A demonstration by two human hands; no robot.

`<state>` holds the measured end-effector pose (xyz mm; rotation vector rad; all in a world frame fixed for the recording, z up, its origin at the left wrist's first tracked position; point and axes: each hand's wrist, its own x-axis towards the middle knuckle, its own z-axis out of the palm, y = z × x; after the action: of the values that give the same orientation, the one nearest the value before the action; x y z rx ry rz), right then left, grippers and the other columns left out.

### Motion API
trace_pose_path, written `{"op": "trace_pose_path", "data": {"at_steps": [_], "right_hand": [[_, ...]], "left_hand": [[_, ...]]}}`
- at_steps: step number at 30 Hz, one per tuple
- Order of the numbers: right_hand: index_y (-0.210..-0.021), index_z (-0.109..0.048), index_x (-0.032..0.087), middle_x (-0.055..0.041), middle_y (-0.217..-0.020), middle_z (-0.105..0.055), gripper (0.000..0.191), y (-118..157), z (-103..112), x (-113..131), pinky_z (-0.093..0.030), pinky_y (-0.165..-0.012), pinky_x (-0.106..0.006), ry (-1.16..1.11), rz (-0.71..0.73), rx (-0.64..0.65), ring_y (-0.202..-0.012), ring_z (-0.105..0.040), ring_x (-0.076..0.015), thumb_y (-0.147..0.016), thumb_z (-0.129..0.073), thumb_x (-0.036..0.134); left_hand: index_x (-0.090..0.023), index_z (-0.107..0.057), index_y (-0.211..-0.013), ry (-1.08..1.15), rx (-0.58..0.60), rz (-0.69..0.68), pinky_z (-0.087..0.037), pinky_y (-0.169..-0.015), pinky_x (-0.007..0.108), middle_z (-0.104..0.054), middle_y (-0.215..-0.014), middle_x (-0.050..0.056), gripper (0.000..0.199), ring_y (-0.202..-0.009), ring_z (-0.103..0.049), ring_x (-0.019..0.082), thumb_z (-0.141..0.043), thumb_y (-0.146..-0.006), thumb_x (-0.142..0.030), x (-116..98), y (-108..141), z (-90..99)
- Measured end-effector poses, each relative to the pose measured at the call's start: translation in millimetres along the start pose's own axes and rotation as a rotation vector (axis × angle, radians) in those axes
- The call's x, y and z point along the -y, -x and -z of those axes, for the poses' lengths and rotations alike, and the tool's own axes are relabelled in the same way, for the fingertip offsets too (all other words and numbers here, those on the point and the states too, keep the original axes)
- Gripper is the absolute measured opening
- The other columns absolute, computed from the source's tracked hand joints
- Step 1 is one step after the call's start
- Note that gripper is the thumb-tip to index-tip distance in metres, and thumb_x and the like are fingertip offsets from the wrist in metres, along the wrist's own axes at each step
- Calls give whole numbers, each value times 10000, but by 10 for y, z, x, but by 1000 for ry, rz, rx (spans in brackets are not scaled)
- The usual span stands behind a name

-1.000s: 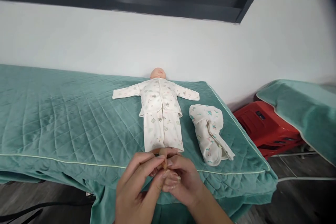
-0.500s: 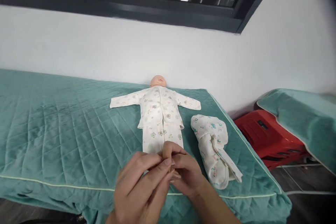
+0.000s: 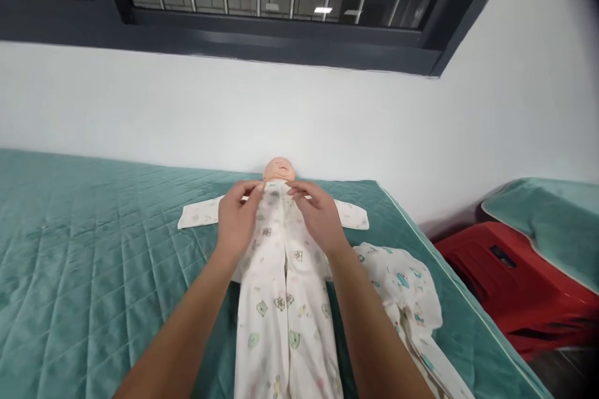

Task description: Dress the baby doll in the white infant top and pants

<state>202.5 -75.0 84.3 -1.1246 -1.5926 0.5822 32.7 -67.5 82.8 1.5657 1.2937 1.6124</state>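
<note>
A doll (image 3: 279,168) lies on its back on the green quilted bed, its head by the wall. It wears a printed white top (image 3: 269,234) with sleeves spread sideways, and long white trousers (image 3: 262,330) reach toward me. At the left side of the collar, my left hand (image 3: 239,215) pinches the cloth between thumb and fingers. My right hand (image 3: 321,213) is at the collar's other side, fingertips bent in on the cloth. A folded white printed cloth (image 3: 402,280) lies right of the doll, partly behind my right forearm.
The green quilted cover (image 3: 116,274) spreads over the bed, with a pale-edged border at the right. Beyond it stand a red plastic object (image 3: 515,280) and another green cover (image 3: 552,212). A white wall (image 3: 187,112) and a dark-framed window (image 3: 281,43) are behind.
My hands were together, fingertips touching, above the trousers' lower part. They have separated and moved forward to the doll's collar. The view has shifted closer to the doll.
</note>
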Motion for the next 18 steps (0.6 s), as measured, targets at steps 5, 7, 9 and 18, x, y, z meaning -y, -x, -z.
{"op": "trace_pose_path", "data": {"at_steps": [5,7,9,18], "right_hand": [[-1575,-246,207,-76,-1679,-119,637,-30,-25,-444,-143,-1219,-574,588,33,125,-1546,-30,-288,-997,-367,448],[-1598,-157,217,-61,-1686,-53,665,11,-64,-439,-104,-1218,-609,679,11,202,-1548,55,-292,-1014,-309,496],[-1602,-135,244,-52,-1685,-60,656,32,-116,-392,-100,-1211,-629,721,23,239,-1547,63,-297,-1020,-281,509],[-1590,-204,291,-52,-1675,-125,629,38,-217,-341,-171,-1191,-655,703,-2,219,-1545,-57,-331,-1012,-323,508]], "left_hand": [[-187,-715,-984,-150,162,-50,-474,-948,333,-726,-1085,52,253,-1040,-633,201,-511,-930,-325,378,-480,-315],[-204,-714,-1040,-175,283,-136,-423,-1046,356,-706,-1176,48,261,-1144,-596,203,-486,-946,-289,466,-501,-410],[-215,-706,-1083,-185,333,-156,-389,-1097,369,-686,-1230,46,277,-1206,-561,203,-465,-963,-282,524,-470,-470],[-229,-702,-1108,-226,295,-26,-379,-1118,408,-634,-1301,49,276,-1266,-510,224,-505,-955,-346,582,-403,-484]]}}
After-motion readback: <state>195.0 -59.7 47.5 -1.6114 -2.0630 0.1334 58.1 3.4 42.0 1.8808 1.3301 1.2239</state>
